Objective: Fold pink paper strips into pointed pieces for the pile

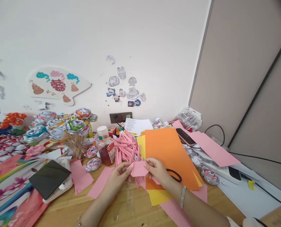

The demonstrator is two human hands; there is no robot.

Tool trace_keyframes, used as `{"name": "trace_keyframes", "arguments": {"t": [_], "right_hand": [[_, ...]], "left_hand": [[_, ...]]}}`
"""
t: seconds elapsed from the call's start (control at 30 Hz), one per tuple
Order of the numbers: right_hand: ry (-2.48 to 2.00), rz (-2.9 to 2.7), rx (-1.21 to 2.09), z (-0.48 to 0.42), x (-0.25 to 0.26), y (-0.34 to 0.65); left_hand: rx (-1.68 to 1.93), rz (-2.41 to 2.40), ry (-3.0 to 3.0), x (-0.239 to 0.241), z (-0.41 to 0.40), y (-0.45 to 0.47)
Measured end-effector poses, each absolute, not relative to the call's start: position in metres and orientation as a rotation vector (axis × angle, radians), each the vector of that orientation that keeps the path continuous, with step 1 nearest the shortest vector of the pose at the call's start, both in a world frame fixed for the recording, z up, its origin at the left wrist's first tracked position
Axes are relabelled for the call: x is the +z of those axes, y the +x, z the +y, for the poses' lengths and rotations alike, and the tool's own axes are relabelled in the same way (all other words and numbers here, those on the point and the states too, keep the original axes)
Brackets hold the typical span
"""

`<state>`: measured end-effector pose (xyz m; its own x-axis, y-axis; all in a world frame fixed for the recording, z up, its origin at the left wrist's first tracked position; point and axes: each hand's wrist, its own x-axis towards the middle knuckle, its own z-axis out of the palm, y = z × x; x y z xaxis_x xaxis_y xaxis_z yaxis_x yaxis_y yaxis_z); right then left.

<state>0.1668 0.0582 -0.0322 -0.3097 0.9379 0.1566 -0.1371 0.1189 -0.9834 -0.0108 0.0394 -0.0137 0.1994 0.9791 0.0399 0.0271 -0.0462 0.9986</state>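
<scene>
My left hand [118,177] and my right hand [156,169] pinch a small folded pink paper piece [139,168] between them, just above the wooden table [128,208]. Fingers of both hands are closed on its edges. Right behind it lies a heap of folded pink paper pieces [126,148]. An orange sheet [169,151] lies on yellow and pink sheets under my right hand, with black scissors [174,175] resting on it.
Paper flowers on sticks [71,129] stand at the left, beside a bottle of red liquid [106,146]. A dark tablet [49,178] lies at the front left. A phone [186,136] and cables lie to the right. Stickers cover the wall.
</scene>
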Motion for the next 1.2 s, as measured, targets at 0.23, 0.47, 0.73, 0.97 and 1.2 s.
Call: {"name": "trace_keyframes", "arguments": {"t": [0.23, 0.47, 0.73, 0.97, 1.2], "right_hand": [[-0.749, -1.411, 1.491, 0.053, -0.022, 0.167], [-0.768, -1.365, 1.499, 0.053, -0.021, 0.166], [-0.780, -1.304, 1.489, 0.052, -0.021, 0.162], [-0.817, -1.328, 1.450, 0.054, -0.021, 0.165], [-0.725, -1.351, 1.487, 0.054, -0.028, 0.164]], "left_hand": [[1.127, 1.064, 1.190, -0.007, 0.036, -0.012], [1.080, 0.995, 1.140, -0.005, 0.031, -0.011], [1.172, 1.022, 1.000, -0.009, 0.032, -0.008], [1.115, 0.963, 0.956, -0.009, 0.031, -0.006], [1.079, 0.927, 0.983, -0.008, 0.030, -0.006]]}}
